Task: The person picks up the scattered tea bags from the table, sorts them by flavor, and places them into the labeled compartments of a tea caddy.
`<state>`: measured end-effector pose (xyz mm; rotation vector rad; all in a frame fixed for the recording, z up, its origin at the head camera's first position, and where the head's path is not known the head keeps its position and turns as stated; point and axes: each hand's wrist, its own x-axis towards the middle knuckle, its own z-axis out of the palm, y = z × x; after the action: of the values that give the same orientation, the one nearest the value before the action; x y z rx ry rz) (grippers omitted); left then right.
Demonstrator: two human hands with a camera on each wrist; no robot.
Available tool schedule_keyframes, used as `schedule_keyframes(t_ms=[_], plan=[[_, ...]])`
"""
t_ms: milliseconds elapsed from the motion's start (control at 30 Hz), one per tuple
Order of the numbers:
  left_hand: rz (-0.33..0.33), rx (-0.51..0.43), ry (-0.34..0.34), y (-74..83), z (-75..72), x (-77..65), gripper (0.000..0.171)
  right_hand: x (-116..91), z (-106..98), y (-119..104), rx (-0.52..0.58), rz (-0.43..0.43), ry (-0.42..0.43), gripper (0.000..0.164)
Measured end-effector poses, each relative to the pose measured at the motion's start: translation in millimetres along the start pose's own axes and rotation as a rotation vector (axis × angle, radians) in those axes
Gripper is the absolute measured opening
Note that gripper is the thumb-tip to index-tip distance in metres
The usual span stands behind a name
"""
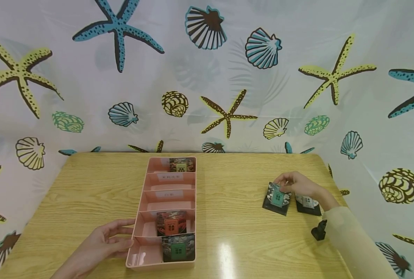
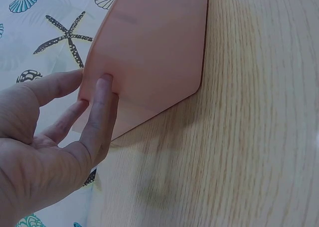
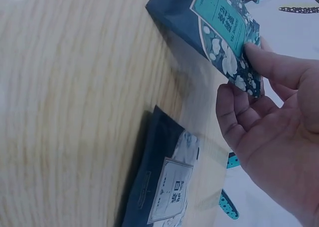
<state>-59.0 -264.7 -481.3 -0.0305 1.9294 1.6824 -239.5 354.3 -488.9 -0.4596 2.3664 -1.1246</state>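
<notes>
A pink divided box [image 1: 169,228] lies lengthwise on the table, its compartments carrying white labels. My left hand [image 1: 103,242] touches its left wall near the front, with fairly straight fingers on the outside and at the rim, as the left wrist view also shows. At the right, my right hand [image 1: 299,184] pinches the top edge of a dark tea sachet with a teal label [image 1: 277,198] between thumb and fingers. In the right wrist view, this sachet is tilted, its pinched end raised. Another dark tea sachet with a pale label [image 3: 174,187] lies beside it.
Tea sachets with green [image 1: 178,250], red [image 1: 172,224] and yellowish [image 1: 181,166] labels sit in separate box compartments. A small black object [image 1: 319,230] is by the right forearm. A shell-and-starfish curtain [image 1: 227,77] hangs behind the wooden table [image 1: 234,232].
</notes>
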Motion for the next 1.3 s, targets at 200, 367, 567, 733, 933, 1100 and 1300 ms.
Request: schedule_keyframes(t_ms=[200, 367, 567, 733, 933, 1100, 1300], plan=[[-0.020, -0.005, 0.010, 0.2, 1.1, 0.7, 0.074, 0, -2, -7, 0.042, 0.002, 0.004, 0.029], [-0.019, -0.001, 0.010, -1.1, 1.0, 1.1, 0.074, 1, -3, -14, 0.077, -0.004, 0.006, 0.031], [-0.015, -0.001, 0.013, -1.6, 1.2, 1.2, 0.075, 3, -1, -28, 0.107, -0.029, 0.009, 0.032], [-0.007, 0.000, 0.009, -1.4, 1.2, 0.8, 0.075, 6, 2, -38, 0.092, -0.050, 0.017, 0.032], [-0.005, -0.005, 0.001, -0.7, -0.5, 0.9, 0.073, 12, 8, -53, 0.097, -0.101, 0.018, 0.029], [-0.004, -0.009, 0.002, 0.7, 0.1, 0.8, 0.071, 18, 15, -64, 0.121, -0.139, 0.012, 0.027], [-0.013, -0.002, 0.002, 2.7, 0.6, 0.1, 0.072, 27, 24, -79, 0.162, -0.174, 0.004, 0.028]])
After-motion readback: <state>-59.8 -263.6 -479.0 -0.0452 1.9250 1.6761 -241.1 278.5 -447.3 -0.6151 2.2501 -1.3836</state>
